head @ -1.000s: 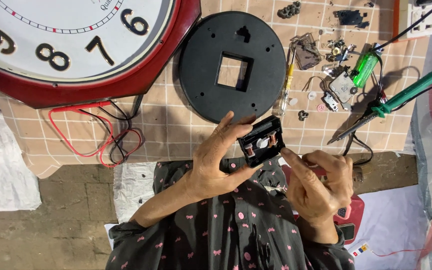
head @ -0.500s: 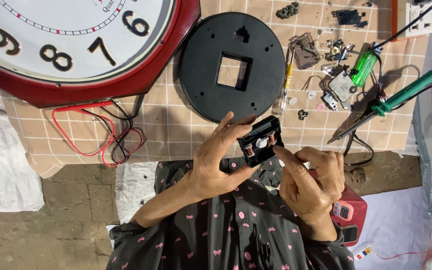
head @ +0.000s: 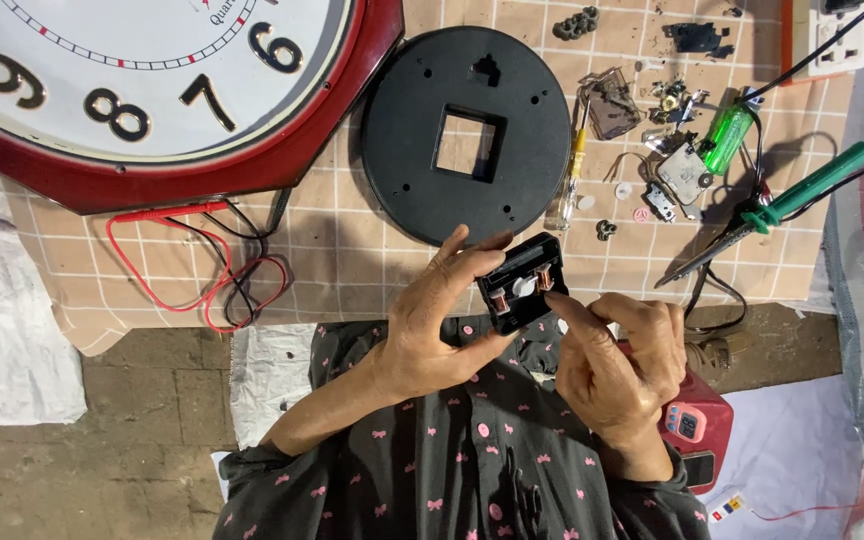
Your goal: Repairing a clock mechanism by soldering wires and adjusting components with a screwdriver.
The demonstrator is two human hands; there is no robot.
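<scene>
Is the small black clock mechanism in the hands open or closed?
Open. The black clock mechanism, held by the left hand, has no cover on the side facing up: a copper coil and a white gear show inside.

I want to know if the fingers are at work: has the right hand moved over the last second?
Yes. The right hand has drawn left toward the small black clock mechanism, judged against the black round plate; its fingertip now touches it.

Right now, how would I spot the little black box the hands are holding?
Start at the big red wall clock and move to the round black disc with the square hole beside it. Just below that disc, the left hand pinches a small open black clock mechanism, the right hand poking at it. Unlike the loose bits around, it shows copper coils and a white gear.
</scene>
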